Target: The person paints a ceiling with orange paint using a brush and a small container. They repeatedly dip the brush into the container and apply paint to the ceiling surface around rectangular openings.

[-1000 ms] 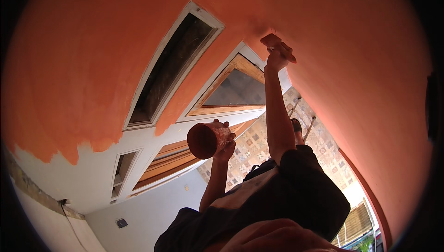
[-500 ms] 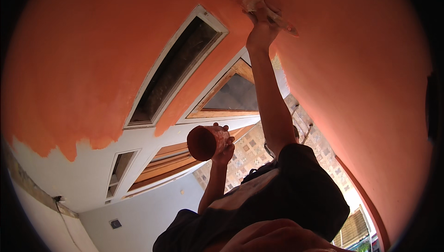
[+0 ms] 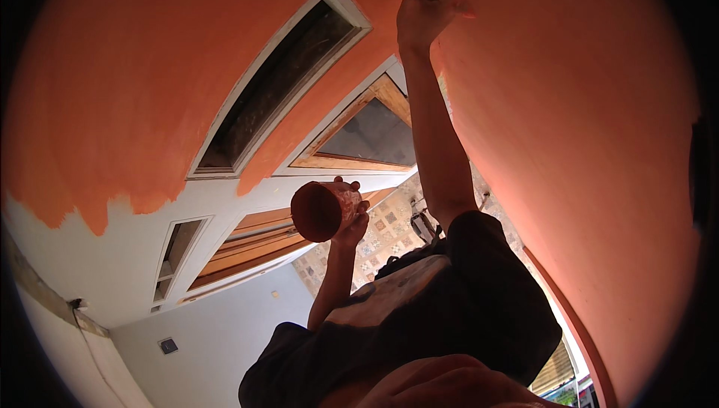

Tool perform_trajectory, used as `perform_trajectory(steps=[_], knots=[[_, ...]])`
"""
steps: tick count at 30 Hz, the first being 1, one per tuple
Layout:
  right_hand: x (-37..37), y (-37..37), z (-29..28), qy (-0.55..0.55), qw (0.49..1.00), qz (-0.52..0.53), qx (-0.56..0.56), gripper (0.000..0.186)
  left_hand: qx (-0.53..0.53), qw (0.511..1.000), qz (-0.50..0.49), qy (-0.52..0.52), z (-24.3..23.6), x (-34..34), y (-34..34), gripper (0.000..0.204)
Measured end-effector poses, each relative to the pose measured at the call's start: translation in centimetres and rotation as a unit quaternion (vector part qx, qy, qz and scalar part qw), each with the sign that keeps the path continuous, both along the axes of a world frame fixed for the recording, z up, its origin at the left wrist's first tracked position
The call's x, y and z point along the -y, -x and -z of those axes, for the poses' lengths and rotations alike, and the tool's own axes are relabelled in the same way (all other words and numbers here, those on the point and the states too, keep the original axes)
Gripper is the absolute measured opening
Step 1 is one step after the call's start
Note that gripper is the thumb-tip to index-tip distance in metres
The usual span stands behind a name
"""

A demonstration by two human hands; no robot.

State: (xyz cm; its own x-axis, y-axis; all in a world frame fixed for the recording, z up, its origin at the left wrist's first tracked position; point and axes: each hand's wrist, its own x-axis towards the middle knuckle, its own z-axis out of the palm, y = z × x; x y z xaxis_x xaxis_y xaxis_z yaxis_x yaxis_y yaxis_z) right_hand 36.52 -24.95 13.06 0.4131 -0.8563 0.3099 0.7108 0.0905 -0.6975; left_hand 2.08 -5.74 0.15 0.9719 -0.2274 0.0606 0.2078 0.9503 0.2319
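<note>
My left hand (image 3: 352, 230) is wrapped round the side of a round, paint-smeared pot (image 3: 347, 202) in front of my chest. The pot is tilted with its dark mouth facing up and left, and its contents are too dark to make out. High overhead, my right hand (image 3: 422, 22) grips a paintbrush (image 3: 466, 12), its handle end sticking out to the right of the fingers. The brush's head is up against the orange wall (image 3: 539, 108) near the corner, blurred and in shadow.
On the left wall, orange paint ends in a ragged lower edge above white. A narrow framed vent window (image 3: 273, 86), a wood-framed pane (image 3: 367, 134) and a smaller opening (image 3: 176, 254) are set into it. Patterned floor tiles (image 3: 382, 236) show far below. A cable (image 3: 93, 355) hangs at lower left.
My right hand has moved farther up with the paintbrush. The pot in my left hand appears slightly higher and farther left, and the whole view has shifted a little.
</note>
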Motion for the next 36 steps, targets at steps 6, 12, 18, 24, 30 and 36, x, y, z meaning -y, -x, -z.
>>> perform_trajectory(steps=[6,12,18,24,30,36], knots=[[1.9,2.5,-0.7,-0.151,0.945,-0.249,0.148,0.02,-0.004,1.0,-0.015,0.003,0.5,-0.3,0.4,0.063],[1.2,3.4,8.7,-0.192,0.972,-0.111,-0.071,0.044,-0.002,0.999,-0.019,0.025,0.6,-0.7,0.4,0.065],[0.0,1.2,7.5,0.046,0.989,0.039,-0.137,0.025,0.004,0.999,-0.014,0.034,0.7,-0.2,0.3,0.065],[3.1,0.8,-5.0,-0.055,0.957,-0.248,0.138,0.008,0.026,0.998,-0.008,0.054,0.4,-0.2,0.1,0.062],[2.2,3.2,-8.5,0.05,0.991,-0.026,0.118,0.007,0.037,0.997,-0.025,0.061,0.4,-0.6,0.3,0.062],[3.2,-1.6,-5.3,0.244,0.952,0.018,0.184,0.006,0.045,0.997,-0.047,0.051,0.6,-1.3,1.1,0.065]])
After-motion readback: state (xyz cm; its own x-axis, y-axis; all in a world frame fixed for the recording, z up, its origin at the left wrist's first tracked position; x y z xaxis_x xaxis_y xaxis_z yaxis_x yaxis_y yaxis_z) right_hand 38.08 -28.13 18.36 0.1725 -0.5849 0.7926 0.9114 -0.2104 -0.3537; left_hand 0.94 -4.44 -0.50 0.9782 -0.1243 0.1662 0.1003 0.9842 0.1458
